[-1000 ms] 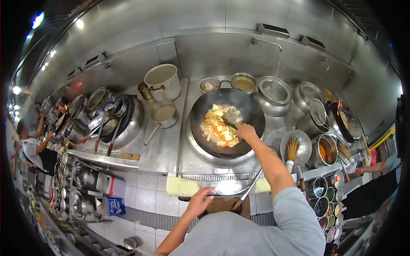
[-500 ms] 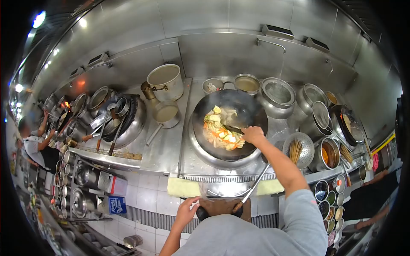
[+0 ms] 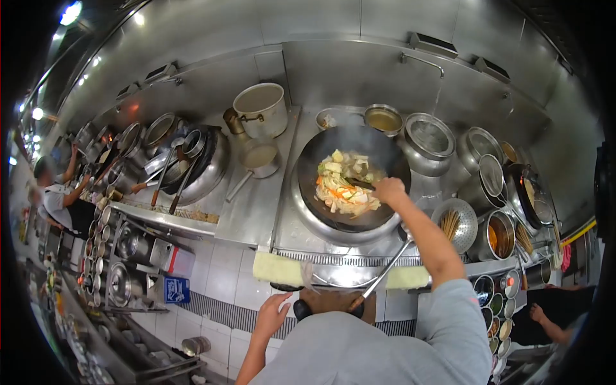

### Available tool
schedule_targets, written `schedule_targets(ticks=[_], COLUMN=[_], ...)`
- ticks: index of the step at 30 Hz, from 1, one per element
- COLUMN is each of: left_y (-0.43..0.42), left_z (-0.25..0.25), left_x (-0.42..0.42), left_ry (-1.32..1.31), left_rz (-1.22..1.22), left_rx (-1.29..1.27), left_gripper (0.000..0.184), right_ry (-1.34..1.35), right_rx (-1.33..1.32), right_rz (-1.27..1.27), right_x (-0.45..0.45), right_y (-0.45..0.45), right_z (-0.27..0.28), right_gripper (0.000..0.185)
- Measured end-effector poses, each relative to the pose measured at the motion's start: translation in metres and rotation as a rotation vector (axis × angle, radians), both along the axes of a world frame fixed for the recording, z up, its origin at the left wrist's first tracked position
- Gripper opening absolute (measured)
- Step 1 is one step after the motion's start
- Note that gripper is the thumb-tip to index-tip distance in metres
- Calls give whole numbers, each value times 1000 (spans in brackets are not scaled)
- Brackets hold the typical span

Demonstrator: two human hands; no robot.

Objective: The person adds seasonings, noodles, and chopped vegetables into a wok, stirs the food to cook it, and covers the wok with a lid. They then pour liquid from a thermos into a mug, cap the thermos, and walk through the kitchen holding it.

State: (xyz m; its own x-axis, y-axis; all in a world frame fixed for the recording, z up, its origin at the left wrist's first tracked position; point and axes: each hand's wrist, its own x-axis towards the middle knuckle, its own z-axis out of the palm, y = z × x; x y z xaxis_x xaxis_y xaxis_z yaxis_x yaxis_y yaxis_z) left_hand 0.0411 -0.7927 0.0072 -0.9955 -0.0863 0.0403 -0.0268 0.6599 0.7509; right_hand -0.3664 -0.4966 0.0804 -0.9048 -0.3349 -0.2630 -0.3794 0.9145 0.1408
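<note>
My right hand (image 3: 389,190) is closed over the wok, gripping a short dark utensil (image 3: 360,184) whose far end dips into the food; its kind is hard to make out. Sliced vegetables (image 3: 340,186), pale with orange strips and green bits, lie in the black wok (image 3: 321,141), and steam rises from it. My left hand (image 3: 272,313) hangs low in front of the stove's edge, its fingers apart and holding nothing. Nearest to that hand is a folded yellow cloth (image 3: 278,269) on the stove's front edge.
A long-handled ladle (image 3: 385,273) slants over the front edge. Beside the wok stand a perforated skimmer (image 3: 459,231), a pot of reddish liquid (image 3: 501,235), and a saucepan (image 3: 260,160). Co-workers are at the far left (image 3: 58,199) and the right edge (image 3: 552,321).
The vegetables have shifted and spread in the wok, with my right hand still on the dark utensil. My left hand's fingers have spread slightly. The whole view has shifted a little.
</note>
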Motion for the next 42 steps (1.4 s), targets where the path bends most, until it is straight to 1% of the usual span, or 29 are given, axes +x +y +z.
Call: schedule_targets(ticks=[1,3,4,6,8,10,12,13,14,16,17,18,19,22,23,24,26,27,29,30,32,34,37,39,42], left_y=[1,1,1,3,8,8,9,8,7,8,9,10,12,17,17,15,12,12,11,12,11,15,11,7,-1], left_z=[2,-1,-4,-7,-2,-2,0,0,0,-1,-2,-2,-1,1,-1,-2,-6,-8,-6,-5,-15,-19,-15,-13,-23], left_x=[1,4,6,6,0,-2,-6,-7,-7,-7,-8,-7,-7,-10,-8,-8,-6,-6,-5,-4,-5,-8,-12,-11,-8], left_ry=[-19,-6,12,-13,-41,-41,-31,-30,-43,-58,-45,-32,-32,-36,-32,-29,-40,-50,-53,-63,-55,-36,15,7,-64], left_rz=[9,25,34,44,-10,-32,-35,-38,-30,-27,-45,-62,-61,-99,-104,-115,-102,-78,-70,-60,-87,-108,-140,-82,-47], left_rx=[14,5,-5,1,-38,-46,-56,-58,-62,-62,-77,-93,-92,-54,-53,-52,-59,-65,-59,-52,-56,-59,-95,-65,-64], left_gripper=[28,29,30,30,30,30,30,30,30,30,30,30,30,30,30,30,30,30,30,30,31,31,32,33,33], right_ry=[-7,33,76,95,-50,-79,0,22,23,127,124,104,85,33,20,18,2,5,28,29,140,151,106,78,97], right_rx=[13,-36,-86,-97,-73,-68,26,27,25,-113,-110,-140,-171,-226,-223,-224,-144,-142,-36,-33,2,-109,-84,-50,-82], right_rz=[14,12,3,64,165,110,58,34,31,99,99,41,-16,-54,-13,-24,70,67,-9,-13,-136,-143,-106,-209,-197], right_x=[5,27,39,64,77,68,53,61,60,57,50,41,39,51,60,68,76,70,54,45,26,24,46,51,26], right_y=[5,8,9,-1,-8,1,17,16,15,16,12,5,-2,-14,-9,3,32,47,68,67,58,40,37,50,57], right_z=[12,31,35,33,28,10,1,14,10,-10,-27,-50,-55,-68,-59,-49,-25,-22,-15,-20,-48,-59,-14,5,-21], right_gripper=[40,42,43,42,40,38,36,34,34,35,35,36,36,38,39,39,37,37,33,33,28,31,34,38,41])
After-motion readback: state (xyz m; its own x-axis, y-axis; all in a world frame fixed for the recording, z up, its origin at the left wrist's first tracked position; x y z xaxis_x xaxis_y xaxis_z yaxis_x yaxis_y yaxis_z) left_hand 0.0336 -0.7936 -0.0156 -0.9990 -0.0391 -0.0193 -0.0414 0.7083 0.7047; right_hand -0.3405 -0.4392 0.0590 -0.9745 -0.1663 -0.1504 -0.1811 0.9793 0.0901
